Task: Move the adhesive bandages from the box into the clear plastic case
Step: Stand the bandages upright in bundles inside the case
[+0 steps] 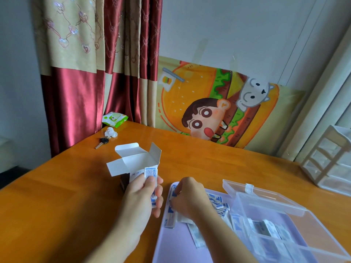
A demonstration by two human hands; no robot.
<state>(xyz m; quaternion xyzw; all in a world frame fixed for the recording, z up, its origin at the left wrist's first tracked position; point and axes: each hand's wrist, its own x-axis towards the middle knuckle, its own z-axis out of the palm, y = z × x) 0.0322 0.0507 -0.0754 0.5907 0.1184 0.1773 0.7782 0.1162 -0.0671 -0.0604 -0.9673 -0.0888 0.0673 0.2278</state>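
Left hand (141,194) grips a stack of bandages (151,174) before the open box (133,164); right hand (187,196) seemingly pinches loose ones beside it.

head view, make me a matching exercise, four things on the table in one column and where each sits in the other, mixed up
Things:
1. bandage box
2. clear plastic case
3. key
4. loose bandages

Places:
A. far left of the table, near the curtain
B. spread on the lilac mat, under the right hand
C. on the right side of the mat, lid open
D. upright with flaps open, beside the left hand

Pairs: 1-D, 2-C, 3-A, 4-B
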